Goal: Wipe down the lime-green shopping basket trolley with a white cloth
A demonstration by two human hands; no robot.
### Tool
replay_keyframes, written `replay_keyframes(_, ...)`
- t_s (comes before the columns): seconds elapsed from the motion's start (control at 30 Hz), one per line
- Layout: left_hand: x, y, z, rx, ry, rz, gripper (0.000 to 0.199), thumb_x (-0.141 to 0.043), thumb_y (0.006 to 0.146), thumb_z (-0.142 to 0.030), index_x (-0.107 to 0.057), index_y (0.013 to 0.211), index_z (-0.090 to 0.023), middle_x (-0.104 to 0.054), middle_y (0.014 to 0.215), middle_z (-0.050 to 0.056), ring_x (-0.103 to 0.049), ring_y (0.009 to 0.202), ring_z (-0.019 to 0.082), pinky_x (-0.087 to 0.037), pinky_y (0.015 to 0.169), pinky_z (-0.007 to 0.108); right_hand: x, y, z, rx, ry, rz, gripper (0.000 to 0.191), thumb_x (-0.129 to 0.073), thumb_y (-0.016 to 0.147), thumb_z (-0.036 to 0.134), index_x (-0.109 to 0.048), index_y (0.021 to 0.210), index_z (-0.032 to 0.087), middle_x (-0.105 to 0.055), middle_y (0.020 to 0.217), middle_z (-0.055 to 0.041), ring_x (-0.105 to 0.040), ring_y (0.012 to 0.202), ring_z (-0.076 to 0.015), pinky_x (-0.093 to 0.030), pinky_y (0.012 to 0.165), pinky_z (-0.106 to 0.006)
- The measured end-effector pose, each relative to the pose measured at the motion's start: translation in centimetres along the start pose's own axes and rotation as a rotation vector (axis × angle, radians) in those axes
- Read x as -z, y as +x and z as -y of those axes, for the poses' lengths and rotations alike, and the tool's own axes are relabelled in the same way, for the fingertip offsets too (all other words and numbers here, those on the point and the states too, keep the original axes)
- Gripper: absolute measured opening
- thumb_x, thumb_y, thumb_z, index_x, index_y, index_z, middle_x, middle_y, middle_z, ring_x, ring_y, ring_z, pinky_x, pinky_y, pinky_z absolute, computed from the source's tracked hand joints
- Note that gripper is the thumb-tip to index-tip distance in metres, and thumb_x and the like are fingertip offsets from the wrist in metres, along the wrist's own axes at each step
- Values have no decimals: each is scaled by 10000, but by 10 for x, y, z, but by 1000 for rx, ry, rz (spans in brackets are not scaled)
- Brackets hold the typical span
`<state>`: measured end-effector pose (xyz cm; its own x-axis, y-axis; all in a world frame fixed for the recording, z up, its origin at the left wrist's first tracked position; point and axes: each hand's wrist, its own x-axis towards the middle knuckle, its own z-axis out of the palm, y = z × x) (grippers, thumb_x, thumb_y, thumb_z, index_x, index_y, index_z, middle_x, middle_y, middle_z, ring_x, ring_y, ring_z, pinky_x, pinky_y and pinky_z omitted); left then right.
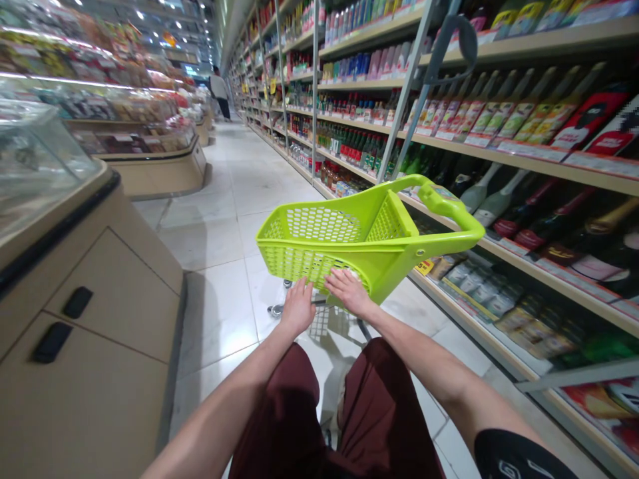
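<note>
A bright green shopping cart stands sideways on the tiled floor, its handle pointing right. Its upper basket shows nothing inside. My left hand is at the near lower side of the basket, fingers stretched out and pointing up. Beside it, my right hand lies with spread fingers against the perforated side panel. Neither hand holds an object. Whether the left fingertips touch the plastic cannot be made out.
Tall shelves of bottles and cans line the right side. Beige display counters with packaged goods run along the left. Far down the tiled aisle a person stands.
</note>
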<state>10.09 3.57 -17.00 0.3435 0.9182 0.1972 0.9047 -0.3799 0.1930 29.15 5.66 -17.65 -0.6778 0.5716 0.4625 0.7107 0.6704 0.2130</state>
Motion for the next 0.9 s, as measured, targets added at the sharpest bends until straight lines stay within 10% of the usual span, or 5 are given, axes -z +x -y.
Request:
replay_keyframes(0.17,4,8,3,14,2,11,535,-479,712,-167,-376,1233,-99,-319,1367,166,-294,1257,260,-256,1010,404,19,55,-10,-68,-27,-137,337,-380,874,121,-498,1178,207,-439,1308,-44,-203,1301,-229,-220,1031,-514)
replay_keyframes(0.47,-5,-1,33,50,15,35,562,-479,711,-174,-348,1255,-121,-292,1389,145,-251,1281,256,-256,1014,428,-41,19,15,56,65,88,257,-435,859,134,-564,1078,169,-546,1195,-76,-317,1253,-212,-317,986,-468)
replay_keyframes(0.7,2,2,56,116,24,3,539,-483,716,-174,-361,1239,-123,-302,1380,155,-258,1278,261,-264,1013,439,-20,107,13,-5,41,-124,313,-393,881,152,-496,1171,206,-442,1306,-49,-229,1292,-232,-222,1026,-520)
replay_keyframes(0.9,-1,-4,70,124,12,20,542,-484,719,-166,-359,1245,-131,-287,1392,146,-246,1285,257,-264,1016,442,-61,81,21,146,56,39,244,-450,854,142,-566,1064,183,-532,1212,-67,-349,1235,-211,-310,993,-481)
